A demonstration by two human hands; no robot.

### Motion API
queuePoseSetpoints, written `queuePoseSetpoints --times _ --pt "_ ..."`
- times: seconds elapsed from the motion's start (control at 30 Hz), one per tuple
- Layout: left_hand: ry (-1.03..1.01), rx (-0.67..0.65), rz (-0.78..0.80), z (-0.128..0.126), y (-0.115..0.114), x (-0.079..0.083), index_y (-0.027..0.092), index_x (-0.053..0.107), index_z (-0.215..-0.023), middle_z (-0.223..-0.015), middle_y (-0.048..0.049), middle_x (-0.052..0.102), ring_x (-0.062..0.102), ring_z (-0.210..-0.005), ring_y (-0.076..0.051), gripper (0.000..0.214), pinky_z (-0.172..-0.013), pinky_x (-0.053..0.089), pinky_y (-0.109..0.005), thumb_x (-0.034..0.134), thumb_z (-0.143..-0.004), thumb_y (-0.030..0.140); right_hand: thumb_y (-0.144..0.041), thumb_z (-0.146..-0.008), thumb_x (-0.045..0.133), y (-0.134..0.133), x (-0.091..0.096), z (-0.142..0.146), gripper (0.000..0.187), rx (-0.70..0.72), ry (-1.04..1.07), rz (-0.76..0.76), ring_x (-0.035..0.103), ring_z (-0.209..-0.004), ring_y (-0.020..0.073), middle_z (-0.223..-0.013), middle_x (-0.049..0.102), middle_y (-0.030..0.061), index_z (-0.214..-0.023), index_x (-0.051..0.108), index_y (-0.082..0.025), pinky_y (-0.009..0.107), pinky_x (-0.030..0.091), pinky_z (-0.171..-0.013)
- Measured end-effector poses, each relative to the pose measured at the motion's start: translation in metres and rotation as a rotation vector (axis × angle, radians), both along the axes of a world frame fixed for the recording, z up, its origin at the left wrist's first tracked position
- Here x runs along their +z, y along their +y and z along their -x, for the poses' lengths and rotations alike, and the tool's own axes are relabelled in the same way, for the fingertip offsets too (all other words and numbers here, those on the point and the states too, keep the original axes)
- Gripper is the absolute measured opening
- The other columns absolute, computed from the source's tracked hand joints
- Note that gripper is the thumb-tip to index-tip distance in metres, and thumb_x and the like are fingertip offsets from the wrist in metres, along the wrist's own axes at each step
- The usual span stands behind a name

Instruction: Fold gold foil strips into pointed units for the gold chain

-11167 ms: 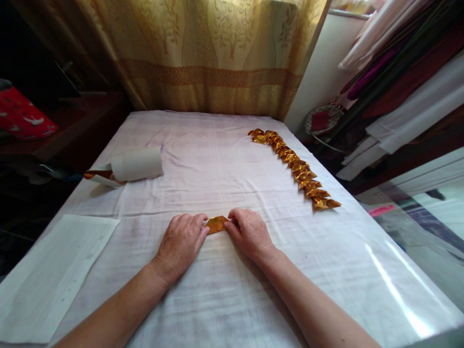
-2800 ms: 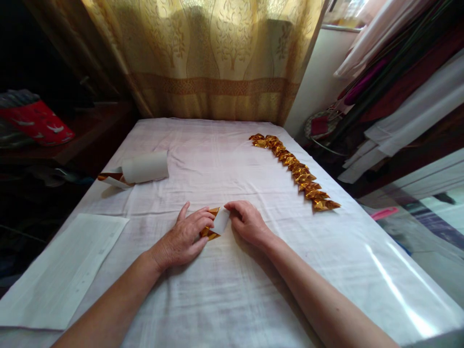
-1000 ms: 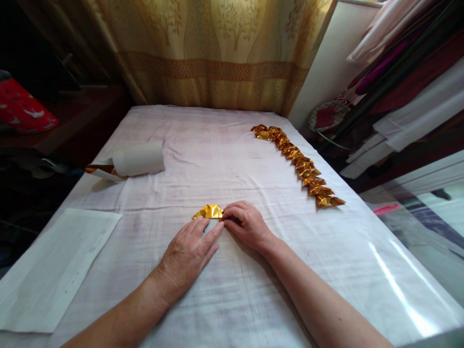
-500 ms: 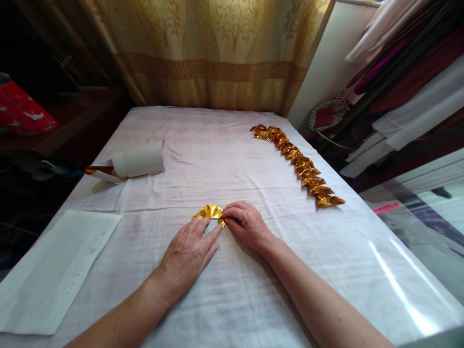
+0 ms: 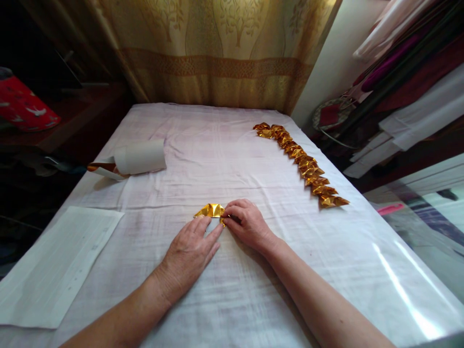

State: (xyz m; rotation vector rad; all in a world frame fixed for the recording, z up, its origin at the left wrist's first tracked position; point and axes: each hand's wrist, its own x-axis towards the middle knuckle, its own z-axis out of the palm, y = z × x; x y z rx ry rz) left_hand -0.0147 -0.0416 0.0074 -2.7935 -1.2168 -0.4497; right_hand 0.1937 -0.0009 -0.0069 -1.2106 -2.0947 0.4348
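A partly folded piece of shiny gold foil paper lies on the white cloth in front of me. My left hand rests flat with its fingers stretched out, their tips at the paper's near edge. On the other side, my right hand pinches the paper's right end between thumb and fingers, covering part of it. A small bit of foil shows below the pinch, between the two hands. Farther right, several folded gold foil pieces lie overlapped in a long slanting row.
A loosely rolled sheet, white outside and copper inside, lies at the left. Nearer me is a flat pale sheet. The cloth-covered surface reaches a gold curtain. Clothes hang at the right, a red container stands left.
The whole view has shifted slightly. My right fingers still pinch the foil paper's right end, and the bit of foil below them shows a little less. My left hand stays almost in place.
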Motion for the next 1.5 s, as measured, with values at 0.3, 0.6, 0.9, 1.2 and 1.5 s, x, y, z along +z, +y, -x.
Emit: queuePoseSetpoints --times 0.3,0.6,0.9,1.2,1.5 --pt "0.042 -0.017 0.016 0.001 0.000 0.004 0.021 0.056 -0.130 -0.125 -0.0142 0.062 0.060 -0.117 -0.028 0.036 -0.099 0.051 -0.044 0.051 -0.095 0.022 -0.015 -0.090 0.063 0.002 -0.006 -0.005 0.012 0.047 0.026 -0.026 0.066 -0.091 0.0190 -0.096 0.072 0.0053 -0.091 0.072 -0.023 0.034 0.050 -0.082" --pt "0.058 -0.036 0.021 0.002 -0.001 0.011 0.021 0.061 -0.118 -0.123 -0.0135 0.062 0.061 -0.114 -0.027 0.026 -0.098 0.053 -0.043 0.049 -0.096 0.020 -0.018 -0.081 0.073 -0.001 0.001 0.001 0.008 0.001 -0.009 -0.006 0.064 -0.090 0.0206 -0.095 0.070 0.0049 -0.087 0.070 -0.022 0.036 0.048 -0.083" --pt "0.035 -0.041 0.071 0.007 -0.003 0.009 0.023 0.059 -0.121 -0.127 -0.0127 0.060 0.058 -0.118 -0.026 0.030 -0.099 0.052 -0.042 0.043 -0.097 0.014 -0.013 -0.089 0.061 0.002 -0.006 -0.003 0.014 0.039 -0.003 -0.055 0.063 -0.090 0.0197 -0.097 0.071 0.0055 -0.092 0.071 -0.022 0.034 0.048 -0.081" --pt "-0.096 -0.101 0.135 0.014 0.017 0.015 0.021 0.058 -0.111 -0.111 -0.0082 0.067 0.064 -0.103 -0.023 0.018 -0.091 0.056 -0.037 0.052 -0.094 0.019 -0.025 -0.085 0.071 -0.004 0.004 -0.004 0.012 0.092 -0.076 -0.045 0.061 -0.096 0.0222 -0.104 0.069 0.0065 -0.096 0.068 -0.022 0.038 0.047 -0.087" --pt "-0.240 -0.085 0.139 0.037 0.042 0.008 0.021 0.053 -0.101 -0.118 -0.0079 0.064 0.063 -0.107 -0.020 0.009 -0.093 0.054 -0.034 0.054 -0.092 0.022 -0.016 -0.084 0.066 -0.008 0.007 -0.004 0.016 0.056 -0.081 -0.001 0.061 -0.090 0.0214 -0.096 0.069 0.0047 -0.098 0.059 -0.021 0.035 0.046 -0.083"
